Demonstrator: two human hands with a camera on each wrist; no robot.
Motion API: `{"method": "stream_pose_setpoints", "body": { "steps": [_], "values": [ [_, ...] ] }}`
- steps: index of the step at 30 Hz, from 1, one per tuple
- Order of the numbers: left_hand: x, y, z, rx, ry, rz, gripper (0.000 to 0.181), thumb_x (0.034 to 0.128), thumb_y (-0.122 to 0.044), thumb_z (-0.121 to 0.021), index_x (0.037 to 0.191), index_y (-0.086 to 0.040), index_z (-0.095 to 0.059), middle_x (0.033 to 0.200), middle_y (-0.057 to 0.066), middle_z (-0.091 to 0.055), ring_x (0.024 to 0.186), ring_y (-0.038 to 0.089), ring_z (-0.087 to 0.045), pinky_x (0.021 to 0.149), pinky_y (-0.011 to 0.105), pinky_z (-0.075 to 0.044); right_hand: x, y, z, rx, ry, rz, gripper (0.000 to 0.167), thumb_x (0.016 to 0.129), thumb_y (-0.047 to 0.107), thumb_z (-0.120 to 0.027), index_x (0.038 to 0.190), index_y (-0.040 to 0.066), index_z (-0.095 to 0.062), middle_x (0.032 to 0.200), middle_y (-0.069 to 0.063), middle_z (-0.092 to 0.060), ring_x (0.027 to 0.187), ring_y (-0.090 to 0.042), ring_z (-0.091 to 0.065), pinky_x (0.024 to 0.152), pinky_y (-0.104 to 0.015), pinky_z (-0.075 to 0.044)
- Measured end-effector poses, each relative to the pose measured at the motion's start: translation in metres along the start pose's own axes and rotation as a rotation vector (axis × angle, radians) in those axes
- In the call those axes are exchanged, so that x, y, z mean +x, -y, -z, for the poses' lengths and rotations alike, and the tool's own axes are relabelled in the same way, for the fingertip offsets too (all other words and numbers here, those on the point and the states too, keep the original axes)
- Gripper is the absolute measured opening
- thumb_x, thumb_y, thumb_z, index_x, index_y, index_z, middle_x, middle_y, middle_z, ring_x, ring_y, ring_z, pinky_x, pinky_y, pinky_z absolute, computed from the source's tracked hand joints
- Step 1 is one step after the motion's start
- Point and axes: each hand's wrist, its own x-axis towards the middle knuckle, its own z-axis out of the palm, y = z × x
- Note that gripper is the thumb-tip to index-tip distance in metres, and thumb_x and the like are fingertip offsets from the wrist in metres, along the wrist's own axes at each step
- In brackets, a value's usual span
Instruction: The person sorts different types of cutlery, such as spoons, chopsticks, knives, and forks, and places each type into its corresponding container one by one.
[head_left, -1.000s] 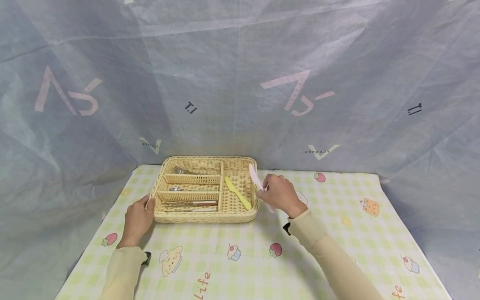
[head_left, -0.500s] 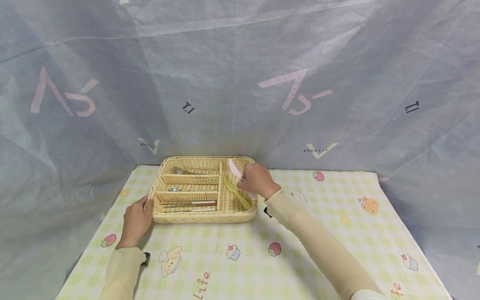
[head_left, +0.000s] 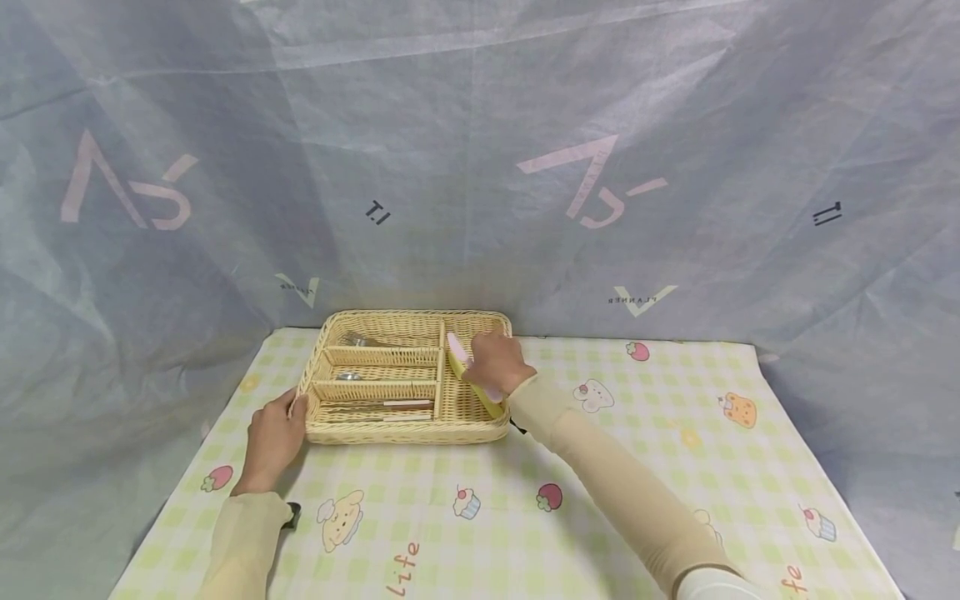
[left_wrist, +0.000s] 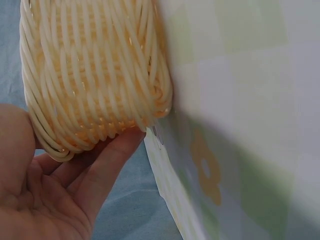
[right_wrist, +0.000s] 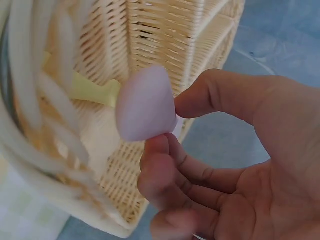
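A wicker cutlery basket with divided compartments stands on the table. At its left end my left hand holds the rim; the left wrist view has the thumb on one side of the woven wall and fingers on the other. My right hand pinches a pink knife between thumb and fingers, inside the long right compartment. In the right wrist view the pink handle points at the camera. Under the pink knife lies a yellow knife, partly hidden; whether they touch, I cannot tell.
The left compartments hold forks at the back, a spoon in the middle and several pieces with slim handles in front. A checked tablecloth covers the table; a grey curtain hangs behind.
My right hand has carried the pink knife leftward from beyond the basket's right rim, then lowered it into the right compartment over the yellow knife. The left hand has stayed on the rim.
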Motion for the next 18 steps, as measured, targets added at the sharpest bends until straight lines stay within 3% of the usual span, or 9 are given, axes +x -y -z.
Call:
{"method": "stream_pose_setpoints", "body": {
  "steps": [6, 18],
  "values": [
    [0.000, -0.001, 0.000, -0.004, 0.010, 0.004, 0.051, 0.1174, -0.027, -0.042, 0.154, 0.007, -0.053, 0.135, 0.037, -0.063, 0.123, 0.063, -0.059, 0.100, 0.075, -0.046, 0.007, -0.001, -0.008, 0.000, 0.044, -0.011, 0.025, 0.091, 0.027, -0.084, 0.082, 0.014, -0.064, 0.076, 0.000, -0.062, 0.074, -0.019, -0.056, 0.075, -0.043, -0.053],
    [0.000, -0.001, 0.001, 0.001, 0.012, 0.026, 0.051, 0.1174, -0.027, -0.043, 0.154, 0.007, -0.052, 0.139, 0.036, -0.061, 0.125, 0.062, -0.058, 0.102, 0.075, -0.046, 0.013, -0.005, -0.021, -0.010, 0.062, -0.011, 0.026, 0.091, 0.026, -0.086, 0.083, 0.015, -0.064, 0.074, 0.002, -0.060, 0.069, -0.016, -0.052, 0.073, -0.040, -0.046]
  ]
}}
